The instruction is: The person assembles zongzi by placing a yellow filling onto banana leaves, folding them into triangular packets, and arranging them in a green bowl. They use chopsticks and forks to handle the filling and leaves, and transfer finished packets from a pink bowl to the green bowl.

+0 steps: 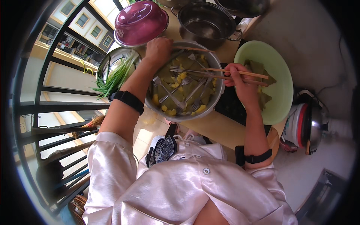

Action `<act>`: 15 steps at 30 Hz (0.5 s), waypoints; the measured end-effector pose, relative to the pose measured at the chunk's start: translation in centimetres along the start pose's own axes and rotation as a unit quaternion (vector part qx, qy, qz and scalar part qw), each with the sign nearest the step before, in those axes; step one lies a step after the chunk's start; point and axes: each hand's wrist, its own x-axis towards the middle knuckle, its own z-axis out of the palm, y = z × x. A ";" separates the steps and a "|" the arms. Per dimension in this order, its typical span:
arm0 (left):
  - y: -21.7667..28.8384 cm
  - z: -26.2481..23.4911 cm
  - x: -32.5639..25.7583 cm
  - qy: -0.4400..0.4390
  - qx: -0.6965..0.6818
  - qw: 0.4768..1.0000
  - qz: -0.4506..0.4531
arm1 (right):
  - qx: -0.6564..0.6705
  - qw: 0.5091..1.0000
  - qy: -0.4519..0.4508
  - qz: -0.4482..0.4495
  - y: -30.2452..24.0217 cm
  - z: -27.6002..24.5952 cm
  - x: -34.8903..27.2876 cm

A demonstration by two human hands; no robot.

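My left hand (159, 50) is closed at the far left rim of a round metal pot (221, 84), its fingertips partly hidden. A thin brown stick (195, 48) runs rightward from that hand along the far rim. Inside the pot are leaf-wrapped dumplings (169, 93), yellow pieces (170, 111) and several metal forks (195, 90). My right hand (243, 82) grips wooden chopsticks (221, 70), whose tips reach over the pot. A fork (183, 70) lies in line with those tips; whether they pinch it, I cannot tell. More leaf-wrapped dumplings (265, 100) rest in a pale green bowl (282, 82) beside my right hand.
Beyond the pot stand an empty dark pot (204, 28) and an upturned purplish-red bowl (141, 20). Green stalks (119, 75) lie on a metal plate (108, 62) beside my left forearm. A metal railing (56, 105) borders the left; a metal appliance (317, 125) is at right.
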 end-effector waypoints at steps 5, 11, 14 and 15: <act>-0.3 0.5 0.6 -0.016 -0.007 1.000 -0.010 | -0.008 1.000 -0.011 -0.005 0.6 0.6 0.4; 0.8 -1.6 -0.6 0.057 -0.078 0.995 -0.031 | 0.012 0.999 -0.027 -0.017 -0.5 0.8 0.5; 1.2 -4.1 -2.4 -0.069 -0.187 0.977 -0.077 | 0.058 0.994 0.006 -0.095 -1.7 1.1 -0.4; 1.6 -4.9 -3.4 -0.141 -0.230 0.959 -0.092 | 0.066 0.989 0.020 -0.133 -2.1 1.2 -0.6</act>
